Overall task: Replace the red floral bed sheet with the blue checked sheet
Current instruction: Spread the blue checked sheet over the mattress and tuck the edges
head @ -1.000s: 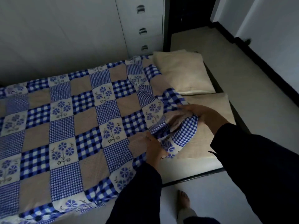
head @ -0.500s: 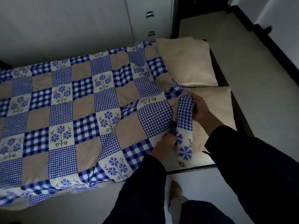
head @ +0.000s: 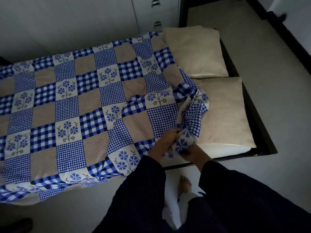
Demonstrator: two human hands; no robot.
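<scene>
The blue checked sheet [head: 87,105] with flower patches lies spread over most of the bed, its near edge hanging down the side. Its right end is bunched into a fold near the pillows. My left hand [head: 165,140] grips that bunched corner from the left. My right hand [head: 195,153] holds the same corner from below and right, fingers curled into the cloth. Both hands sit close together at the bed's near edge. No red floral sheet is in view.
Two beige pillows [head: 193,52] [head: 223,115] lie at the bed's right end on the bare mattress. A dark bed frame [head: 262,132] edges them. White drawers [head: 156,12] stand behind. My bare foot [head: 185,184] is on the pale floor by the bed.
My right hand has come down from the raised fold to the near edge, meeting my left hand on the sheet corner. The bunched cloth has dropped lower and nearer to me.
</scene>
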